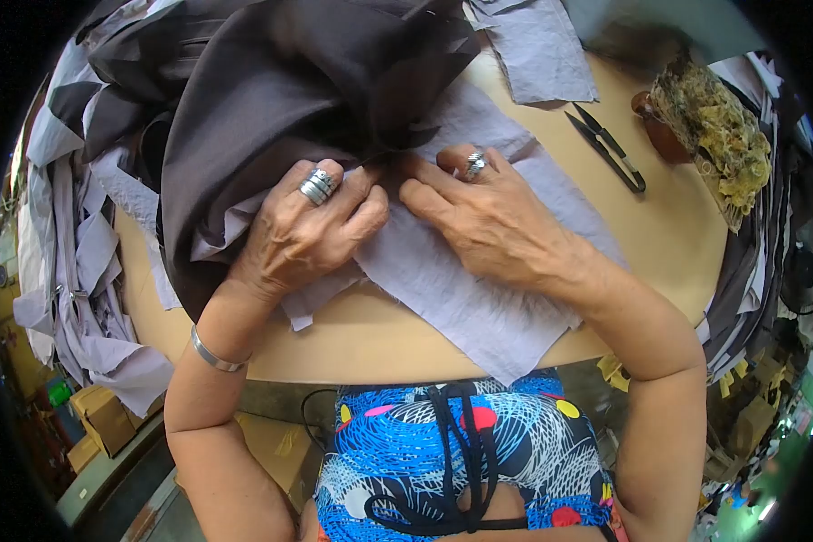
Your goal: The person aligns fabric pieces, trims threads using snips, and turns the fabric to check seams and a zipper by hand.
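Note:
A large piece of dark brown fabric [244, 117] lies bunched on the table, with pale lavender fabric [479, 303] under and beside it. My left hand [307, 221], wearing a wide ringed band, is closed with its fingers curled on the brown fabric where it meets the lavender. Close by on the right, my right hand [483, 217] pinches the edge of the same brown fabric, its wrist resting over the lavender piece. The fingertips of both hands nearly meet, and what lies exactly between them is partly hidden. Black thread snips [596, 137] lie to the right of my hands.
The tan tabletop [677, 244] curves toward my body. Another lavender piece [542, 54] lies at the back. A brown pot [664, 126] stands at the right beside a yellowish, tangled clump [723, 126]. Lavender and dark garments [90, 244] hang over the left edge, with more cloth at right.

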Demonstrator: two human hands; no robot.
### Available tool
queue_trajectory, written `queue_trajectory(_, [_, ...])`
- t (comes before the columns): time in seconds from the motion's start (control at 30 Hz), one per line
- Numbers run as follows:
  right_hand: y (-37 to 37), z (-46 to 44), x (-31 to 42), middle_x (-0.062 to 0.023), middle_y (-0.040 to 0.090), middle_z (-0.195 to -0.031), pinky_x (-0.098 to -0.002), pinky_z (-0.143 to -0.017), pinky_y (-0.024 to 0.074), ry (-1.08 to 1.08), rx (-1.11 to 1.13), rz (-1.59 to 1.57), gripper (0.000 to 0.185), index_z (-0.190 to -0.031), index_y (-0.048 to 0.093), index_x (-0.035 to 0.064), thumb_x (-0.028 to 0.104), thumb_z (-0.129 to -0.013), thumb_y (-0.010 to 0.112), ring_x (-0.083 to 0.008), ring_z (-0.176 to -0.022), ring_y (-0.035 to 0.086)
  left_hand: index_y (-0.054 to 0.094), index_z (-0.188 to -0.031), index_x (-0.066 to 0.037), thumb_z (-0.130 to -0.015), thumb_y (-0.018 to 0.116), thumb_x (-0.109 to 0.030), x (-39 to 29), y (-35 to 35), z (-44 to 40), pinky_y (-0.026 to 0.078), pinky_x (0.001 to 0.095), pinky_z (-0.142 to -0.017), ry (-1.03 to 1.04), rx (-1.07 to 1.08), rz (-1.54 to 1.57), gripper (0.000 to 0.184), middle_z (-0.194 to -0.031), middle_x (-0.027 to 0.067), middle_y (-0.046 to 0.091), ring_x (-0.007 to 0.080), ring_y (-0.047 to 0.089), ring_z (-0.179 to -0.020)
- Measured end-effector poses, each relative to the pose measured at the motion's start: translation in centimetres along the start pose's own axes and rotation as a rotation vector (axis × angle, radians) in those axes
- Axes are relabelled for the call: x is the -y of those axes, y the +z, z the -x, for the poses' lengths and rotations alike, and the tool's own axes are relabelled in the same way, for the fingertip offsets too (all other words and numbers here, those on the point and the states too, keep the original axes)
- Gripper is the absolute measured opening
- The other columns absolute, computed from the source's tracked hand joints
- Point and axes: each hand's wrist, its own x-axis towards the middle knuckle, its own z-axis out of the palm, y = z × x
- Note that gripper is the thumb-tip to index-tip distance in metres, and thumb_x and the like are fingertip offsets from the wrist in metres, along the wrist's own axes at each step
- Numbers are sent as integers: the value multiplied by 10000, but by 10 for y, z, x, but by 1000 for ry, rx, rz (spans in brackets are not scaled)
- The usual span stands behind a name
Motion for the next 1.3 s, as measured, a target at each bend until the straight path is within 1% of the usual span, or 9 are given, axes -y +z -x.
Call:
queue_trajectory(0.17, [-3,-4,8,-109,596,-1040,-393,-764,421,12,41,110,205,-986,532,57,158,-808,529,-242,-1012,544,557,-801,-76,-703,601,-100,2,-8,-6,473,295,-700,-50,69,120,110,-895,69,612,186,565,-788])
queue_trajectory(0.2, [-4,-4,9,-111,599,-1049,-396,-779,422,5,45,110,212,-993,533,55,159,-809,526,-243,-1020,546,570,-832,-55,-706,604,-88,2,-14,-8,476,327,-733,-136,178,197,134,-892,97,606,235,583,-823])
queue_trajectory(0.3, [3,7,0,-109,600,-1069,-401,-832,417,-84,-72,95,253,-1029,542,53,160,-800,532,-247,-1033,542,608,-935,-47,-715,605,-63,7,-49,-15,484,382,-845,-310,445,581,220,-1098,152,614,330,585,-986])
queue_trajectory(0.43, [1,6,4,-108,604,-1103,-393,-881,409,-30,-32,64,275,-1054,557,47,159,-804,528,-264,-1042,538,639,-983,-71,-804,591,-84,3,-45,-23,462,368,-873,-422,229,704,187,-1178,146,578,341,576,-1034])
queue_trajectory(0.47, [1,7,3,-113,601,-1121,-393,-878,412,-36,-48,69,272,-1052,558,46,162,-807,529,-264,-1039,540,646,-980,-69,-834,566,-63,-1,-36,-31,469,345,-824,-422,100,638,166,-1192,137,567,309,593,-985])
queue_trajectory(0.6, [4,9,2,-131,579,-1196,-393,-876,417,-56,-71,80,264,-1044,562,44,174,-816,531,-258,-1033,543,656,-999,-82,-843,568,-83,1,1,-45,501,367,-752,-460,74,74,180,-1166,50,573,269,609,-873])
queue_trajectory(0.7, [5,9,0,-133,560,-1219,-397,-891,410,-55,-80,51,259,-1037,561,40,172,-817,529,-255,-1036,542,646,-952,-52,-851,582,-120,4,12,-43,503,369,-736,-605,22,33,138,-1090,50,588,275,615,-841])
queue_trajectory(0.93, [7,11,-1,-136,532,-1203,-408,-906,401,-43,-112,-15,231,-1014,554,30,150,-821,515,-273,-1052,533,569,-850,-30,-814,652,-159,9,19,-41,485,382,-674,-587,-39,99,158,-895,96,554,290,597,-782])
queue_trajectory(1.3, [3,4,-1,-151,544,-1191,-391,-804,427,-58,-94,64,209,-948,543,29,116,-759,531,-272,-979,561,541,-860,-40,-814,644,-102,7,33,-32,491,370,-626,-502,-97,60,128,-888,98,552,282,603,-730])
